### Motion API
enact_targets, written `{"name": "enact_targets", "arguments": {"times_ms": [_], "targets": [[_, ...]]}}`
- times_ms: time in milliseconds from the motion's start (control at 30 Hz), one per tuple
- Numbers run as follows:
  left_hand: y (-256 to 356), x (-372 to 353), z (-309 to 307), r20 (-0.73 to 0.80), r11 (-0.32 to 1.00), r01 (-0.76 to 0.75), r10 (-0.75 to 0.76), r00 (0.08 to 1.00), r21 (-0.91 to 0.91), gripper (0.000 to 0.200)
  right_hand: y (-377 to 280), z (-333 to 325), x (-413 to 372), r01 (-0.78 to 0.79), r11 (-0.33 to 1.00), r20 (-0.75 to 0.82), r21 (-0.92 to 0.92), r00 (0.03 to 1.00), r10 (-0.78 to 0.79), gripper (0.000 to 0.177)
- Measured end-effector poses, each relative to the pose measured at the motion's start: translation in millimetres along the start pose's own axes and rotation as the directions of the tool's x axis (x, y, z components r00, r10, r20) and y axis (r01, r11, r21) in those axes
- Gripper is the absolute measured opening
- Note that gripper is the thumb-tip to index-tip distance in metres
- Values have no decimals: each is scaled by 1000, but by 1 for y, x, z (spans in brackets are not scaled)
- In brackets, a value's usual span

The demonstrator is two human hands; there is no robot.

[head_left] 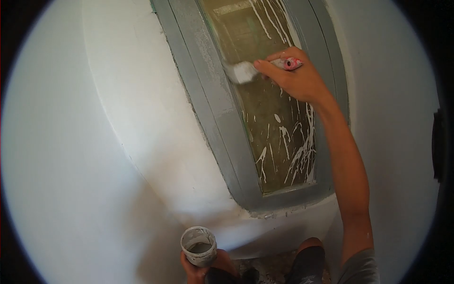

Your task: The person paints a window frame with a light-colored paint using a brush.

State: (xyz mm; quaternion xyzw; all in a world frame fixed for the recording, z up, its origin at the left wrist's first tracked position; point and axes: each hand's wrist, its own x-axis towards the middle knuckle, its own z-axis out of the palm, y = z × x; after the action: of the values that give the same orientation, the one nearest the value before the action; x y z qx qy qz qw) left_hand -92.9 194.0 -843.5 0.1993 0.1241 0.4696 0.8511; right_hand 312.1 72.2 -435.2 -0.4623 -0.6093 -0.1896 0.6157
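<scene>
My right hand (295,75) is closed around the handle of a paintbrush (243,72), its pale bristles at the left inner edge of the grey window frame (220,113). Behind the brush is a glass pane (272,137) streaked and spattered with white paint. Low in the view, my left hand (191,270) holds a clear, paint-smeared tub (201,258) from below and the side. Grey paint shows inside the tub, which is upright with its mouth open.
A white wall (137,94) borders the frame on the left, and another wall (388,118) stands on the right. A dark object (437,146) is at the far right edge. My knees and a littered floor show at the bottom.
</scene>
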Motion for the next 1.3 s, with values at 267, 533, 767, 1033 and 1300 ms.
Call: {"name": "enact_targets", "arguments": {"times_ms": [267, 533, 767, 1033, 1300], "targets": [[-4, 0, 10, 117, 1000, 1, -3, 993, 15, 66, -19, -16, 41, -4, 993, 127, -117, 992, 19, 38], [-2, -5, 13, 74, 998, -56, 55, 996, 7, 68, -50, -7, 95, -57, 998, -92, 10, 994, 58, 32], [0, 1, 8, 30, 999, -45, 45, 999, 27, 69, -4, 5, 117, 374, 924, -280, 77, 898, -340, 42], [-3, -1, 15, -65, 999, -23, 25, 998, 35, 69, 25, 26, -14, 130, 991, -179, -26, 975, -133, 33], [-2, -5, 17, -94, 1000, -6, 6, 996, 1, 71, 32, 22, -114, 13, 997, 130, -74, 992, -3, 22]]}}
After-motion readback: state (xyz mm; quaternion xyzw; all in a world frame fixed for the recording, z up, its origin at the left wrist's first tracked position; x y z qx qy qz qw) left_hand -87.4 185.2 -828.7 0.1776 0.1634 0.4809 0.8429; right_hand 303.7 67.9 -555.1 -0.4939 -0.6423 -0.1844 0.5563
